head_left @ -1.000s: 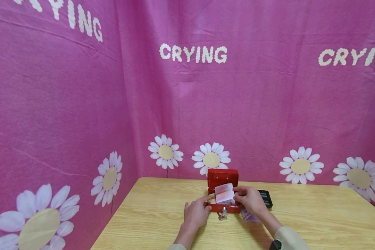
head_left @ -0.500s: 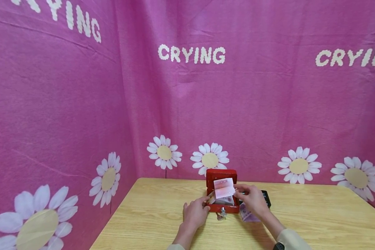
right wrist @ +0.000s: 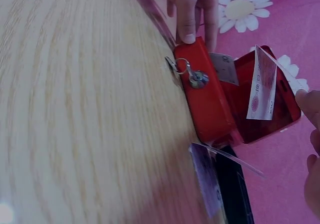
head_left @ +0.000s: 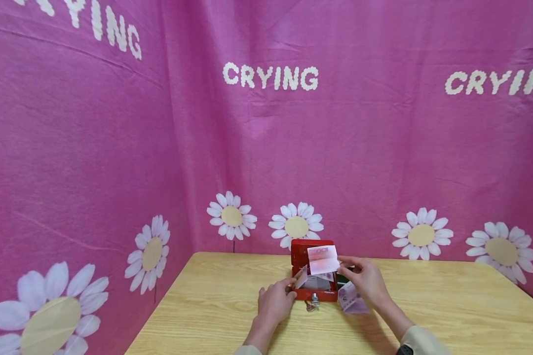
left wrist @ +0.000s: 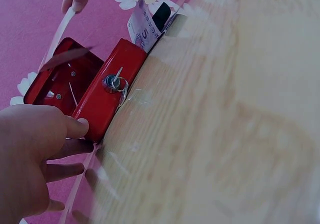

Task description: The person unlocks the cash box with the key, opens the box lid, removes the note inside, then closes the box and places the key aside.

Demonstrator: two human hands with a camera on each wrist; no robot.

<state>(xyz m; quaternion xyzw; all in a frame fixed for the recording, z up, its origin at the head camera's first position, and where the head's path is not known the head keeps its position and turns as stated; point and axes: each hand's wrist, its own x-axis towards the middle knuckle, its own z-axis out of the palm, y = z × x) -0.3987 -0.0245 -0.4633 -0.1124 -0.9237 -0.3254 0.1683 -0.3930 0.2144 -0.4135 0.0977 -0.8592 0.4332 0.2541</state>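
Observation:
A small red cash box stands with its lid raised, keys hanging from its front lock. My left hand grips the box's left front corner, thumb on the front and fingers along the side. My right hand pinches the edge of a creased pink 100 banknote between thumb and fingertips, above the open box. Inside the box more paper notes show, one of them sticking up at the left end. A folded purple banknote marked 5 stands on the table beside the box's right end.
Partly hidden behind my right hand, a black coin tray lies right of the box. The light wood table ends at a pink curtain printed with daisies and lettering.
My right hand has lifted the pink banknote up and to the right out of the box, and it has unfolded somewhat. My left hand stays on the box corner.

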